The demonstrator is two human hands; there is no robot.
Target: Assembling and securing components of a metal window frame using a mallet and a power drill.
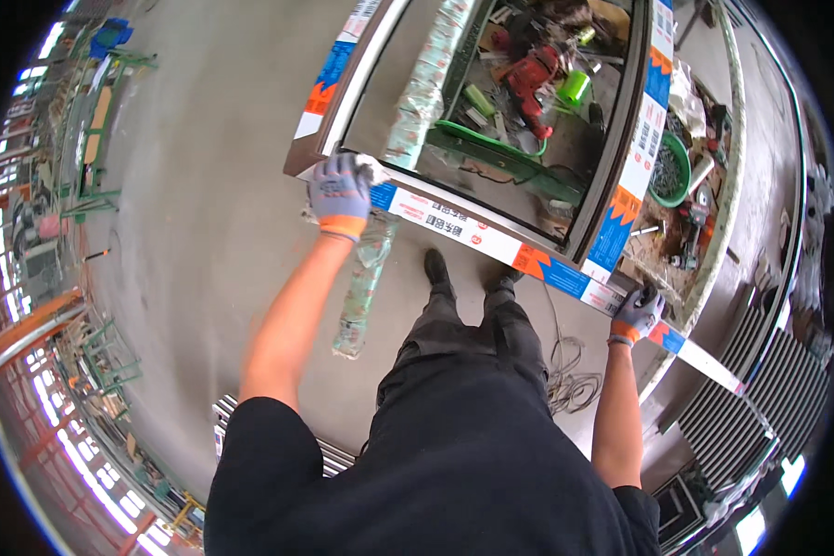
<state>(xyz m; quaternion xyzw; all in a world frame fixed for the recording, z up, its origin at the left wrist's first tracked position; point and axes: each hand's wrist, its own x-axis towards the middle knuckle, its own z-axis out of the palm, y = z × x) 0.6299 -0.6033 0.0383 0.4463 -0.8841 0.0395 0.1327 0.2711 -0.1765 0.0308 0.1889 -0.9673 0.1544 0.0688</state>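
A window frame [595, 227] with glass lies before me, its dark profiles covered in white, blue and orange protective tape. My left hand [341, 193], in a grey glove with an orange cuff, is at the frame's near left corner. Its fingers are closed on a crumpled white rag [371, 170] against the profile. Near the right corner, my right hand [636, 315], gloved the same way, has its fingers wrapped round the frame's taped near edge. The undersides of both hands are hidden.
Through the glass shows a red power drill [531, 88] among loose tools. At right, a worktop holds a green basket of screws [669, 169]. Green-wrapped supports [361, 296] stand under the frame. A coiled cable [574, 389] lies on the floor, and stacked profiles [741, 371] sit farther right.
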